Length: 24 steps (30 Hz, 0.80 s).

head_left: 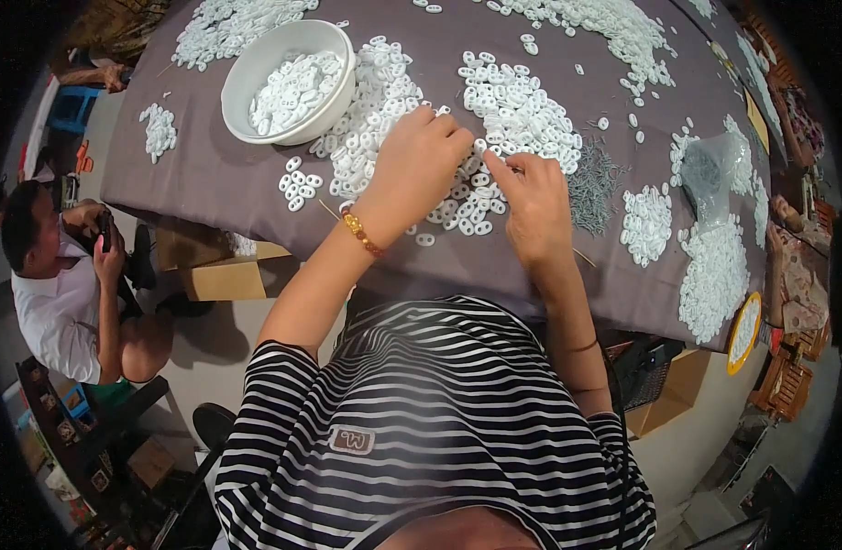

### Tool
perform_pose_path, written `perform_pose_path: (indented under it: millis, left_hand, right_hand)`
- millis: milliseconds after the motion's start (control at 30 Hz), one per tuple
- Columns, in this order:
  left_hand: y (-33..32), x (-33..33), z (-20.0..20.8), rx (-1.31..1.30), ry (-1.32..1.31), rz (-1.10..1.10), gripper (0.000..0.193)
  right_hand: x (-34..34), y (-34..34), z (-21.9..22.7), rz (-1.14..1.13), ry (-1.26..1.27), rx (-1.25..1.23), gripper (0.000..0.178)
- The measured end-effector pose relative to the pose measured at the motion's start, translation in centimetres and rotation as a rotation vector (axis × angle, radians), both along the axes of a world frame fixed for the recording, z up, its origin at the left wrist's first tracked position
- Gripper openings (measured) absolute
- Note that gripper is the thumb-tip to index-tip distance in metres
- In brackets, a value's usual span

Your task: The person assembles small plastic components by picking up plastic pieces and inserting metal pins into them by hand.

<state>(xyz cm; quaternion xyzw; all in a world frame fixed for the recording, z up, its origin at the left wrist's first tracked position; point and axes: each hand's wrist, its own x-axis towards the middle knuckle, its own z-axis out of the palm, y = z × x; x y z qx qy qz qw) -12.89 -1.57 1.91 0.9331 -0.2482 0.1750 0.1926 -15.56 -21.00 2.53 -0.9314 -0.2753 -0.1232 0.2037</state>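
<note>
My left hand [424,158] is over the heaps of small white oval plastic pieces, its fingers curled closed. What it holds is hidden. Close to it on the right, my right hand [534,197] has thumb and fingers drawn together, and anything between them is too small to make out. A white piece [480,146] shows between the two hands' fingertips. Loose two-holed white ovals [366,119] spread behind and left of my left hand. Another heap of ovals [522,105] lies just beyond my right hand. Beside that hand is a pile of thin grey pins or screws [597,183].
A white bowl [334,115] part-filled with ovals stands at left on the brown cloth-covered table [219,188]. More heaps and a clear plastic bag [714,179] lie at right, near a yellow-rimmed tray [756,316]. A seated person [63,312] holds a phone at left. Cardboard boxes [226,282] stand below.
</note>
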Motion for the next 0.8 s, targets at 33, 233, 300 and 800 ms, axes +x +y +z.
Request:
perform_pose_path:
  millis: [33, 233, 300, 800]
  left_hand:
    - [0.1, -0.3, 0.1, 0.001, -0.001, 0.002, 0.011]
    - [0.2, -1.7, 1.0, -0.018, 0.035, -0.007, 0.006]
    - [0.3, -2.0, 1.1, -0.001, 0.079, -0.021, 0.007]
    - [0.8, -2.8, 1.2, -0.033, 0.135, -0.1, 0.014]
  right_hand:
    - [0.2, 0.1, -0.1, 0.002, -0.001, 0.001, 0.056]
    - [0.6, 0.5, 0.2, -0.074, -0.026, -0.097, 0.052]
    - [0.4, 0.3, 0.1, -0.078, -0.037, 0.024, 0.05]
    - [-1.1, -1.0, -0.2, 0.042, 0.007, 0.127, 0.045]
